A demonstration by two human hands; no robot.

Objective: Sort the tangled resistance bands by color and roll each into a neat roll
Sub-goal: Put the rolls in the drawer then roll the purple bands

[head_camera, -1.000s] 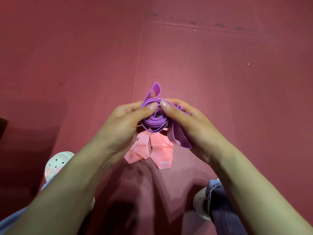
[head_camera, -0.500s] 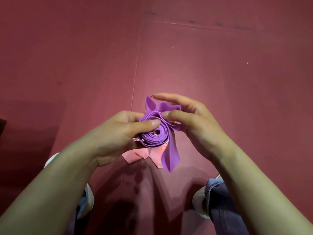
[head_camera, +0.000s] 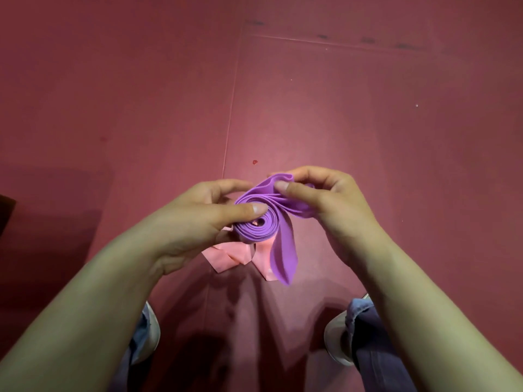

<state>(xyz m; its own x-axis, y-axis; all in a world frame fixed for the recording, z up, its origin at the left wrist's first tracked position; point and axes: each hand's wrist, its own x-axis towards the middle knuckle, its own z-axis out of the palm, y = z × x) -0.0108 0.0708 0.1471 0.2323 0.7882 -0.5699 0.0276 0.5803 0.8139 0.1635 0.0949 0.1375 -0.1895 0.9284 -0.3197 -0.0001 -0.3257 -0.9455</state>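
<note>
Both hands grip a smooth purple band [head_camera: 259,227]: left hand [head_camera: 198,222] pinching its coiled roll, right hand [head_camera: 325,202] its crumpled tail.

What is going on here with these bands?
A person holds a partly rolled purple band. The left hand grips the coil, thumb across its top; the right hand pinches the loose part beside it. One purple end hangs down unrolled. A pink band lies crumpled on the red floor underneath.

open floor [head_camera: 368,123] ahead, pink band [head_camera: 225,256] underneath
</note>
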